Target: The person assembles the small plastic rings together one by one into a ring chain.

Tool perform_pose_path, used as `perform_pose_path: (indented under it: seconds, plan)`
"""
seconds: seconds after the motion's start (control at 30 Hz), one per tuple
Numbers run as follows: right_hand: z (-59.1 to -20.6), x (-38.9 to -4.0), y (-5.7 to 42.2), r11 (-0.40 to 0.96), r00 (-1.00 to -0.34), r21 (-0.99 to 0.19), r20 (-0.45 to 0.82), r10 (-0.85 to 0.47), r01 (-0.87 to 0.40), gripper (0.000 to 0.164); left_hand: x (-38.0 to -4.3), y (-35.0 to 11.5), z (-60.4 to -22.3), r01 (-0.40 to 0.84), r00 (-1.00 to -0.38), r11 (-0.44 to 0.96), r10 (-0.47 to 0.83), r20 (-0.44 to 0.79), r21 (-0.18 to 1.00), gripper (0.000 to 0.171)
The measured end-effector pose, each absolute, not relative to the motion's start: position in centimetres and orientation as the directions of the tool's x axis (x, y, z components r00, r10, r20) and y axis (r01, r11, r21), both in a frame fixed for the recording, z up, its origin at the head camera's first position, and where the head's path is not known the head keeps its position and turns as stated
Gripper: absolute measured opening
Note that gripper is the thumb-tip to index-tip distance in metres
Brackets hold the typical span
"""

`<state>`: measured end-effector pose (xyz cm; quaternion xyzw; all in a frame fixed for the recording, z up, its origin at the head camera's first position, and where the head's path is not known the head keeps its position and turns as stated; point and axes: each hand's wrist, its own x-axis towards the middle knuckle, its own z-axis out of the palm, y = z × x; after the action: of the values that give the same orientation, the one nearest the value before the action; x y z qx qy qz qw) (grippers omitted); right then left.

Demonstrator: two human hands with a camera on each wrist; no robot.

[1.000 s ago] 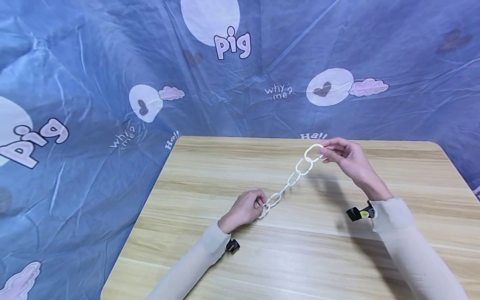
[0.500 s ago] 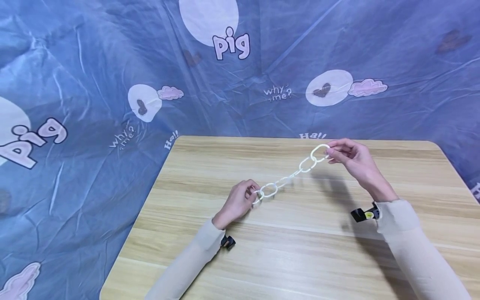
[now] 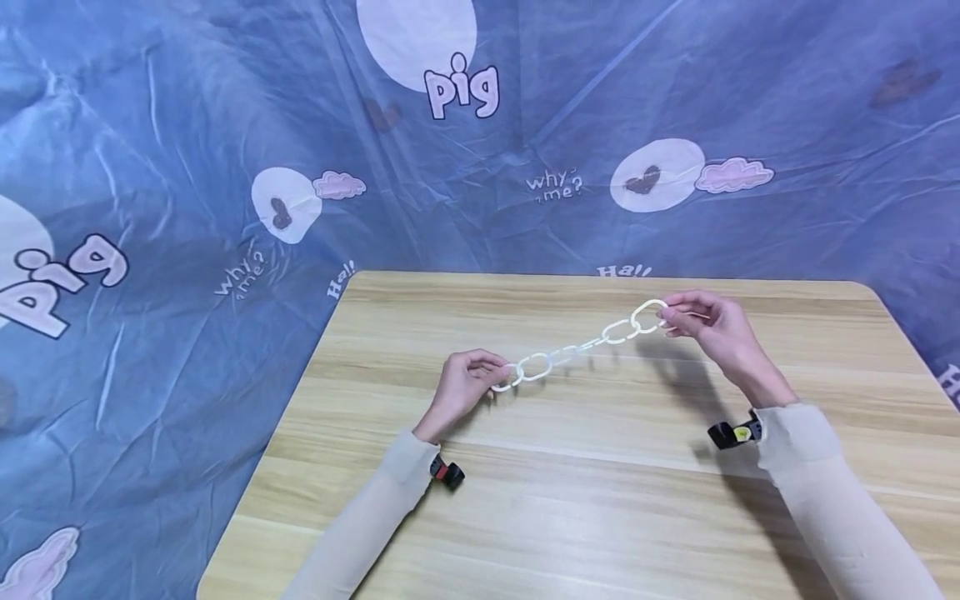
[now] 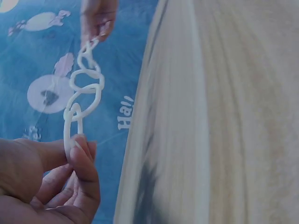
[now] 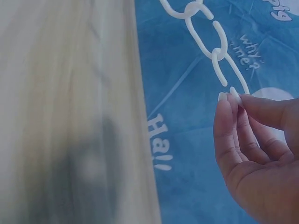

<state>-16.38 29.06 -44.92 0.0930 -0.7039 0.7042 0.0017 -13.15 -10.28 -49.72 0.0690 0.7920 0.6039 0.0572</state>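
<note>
A chain of several white plastic links (image 3: 536,367) stretches between my two hands above the table. My left hand (image 3: 467,383) pinches the end link on the left between thumb and fingers. At the other end, my right hand (image 3: 712,333) pinches the last link (image 5: 219,72), higher and farther back than the left. The links in the right wrist view have a small gap in one side. In the left wrist view the chain (image 4: 86,88) runs from my left fingertips up to the other hand.
The wood-grain table (image 3: 600,508) lies under both hands and carries their shadows. A blue printed cloth (image 3: 450,200) hangs behind it and along the left side. Black wrist cameras (image 3: 735,432) sit at both cuffs.
My left hand has moved left and away from me with its end of the chain. The right hand has shifted slightly right and lower in view. The chain now hangs flatter.
</note>
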Motion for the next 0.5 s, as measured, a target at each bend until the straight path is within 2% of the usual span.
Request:
perform_pose_path:
  seconds: [0.13, 0.27, 0.37, 0.5]
  plan:
    - [-45.9, -16.3, 29.6, 0.051, -0.988, -0.994, 0.095, -0.120, -0.101, 0.020, -13.7, -10.6, -49.4, -0.066, -0.981, 0.143, 0.171, -0.090, 0.987, 0.021]
    - [-46.5, -16.1, 30.0, 0.093, -0.991, -0.993, 0.058, -0.122, -0.070, 0.018, -14.1, -11.0, -48.8, -0.157, -0.956, 0.065, 0.242, -0.168, 0.985, 0.027]
    - [-46.9, -15.9, 30.2, 0.082, -0.991, -0.996, 0.033, -0.129, -0.044, 0.017, -14.5, -11.4, -48.4, -0.205, -0.936, 0.039, 0.285, -0.207, 0.978, 0.032]
    - [-47.4, -15.9, 30.1, 0.099, -0.990, -0.995, -0.001, -0.144, -0.013, 0.022, -15.1, -11.6, -48.1, -0.244, -0.930, 0.032, 0.275, -0.244, 0.969, 0.034]
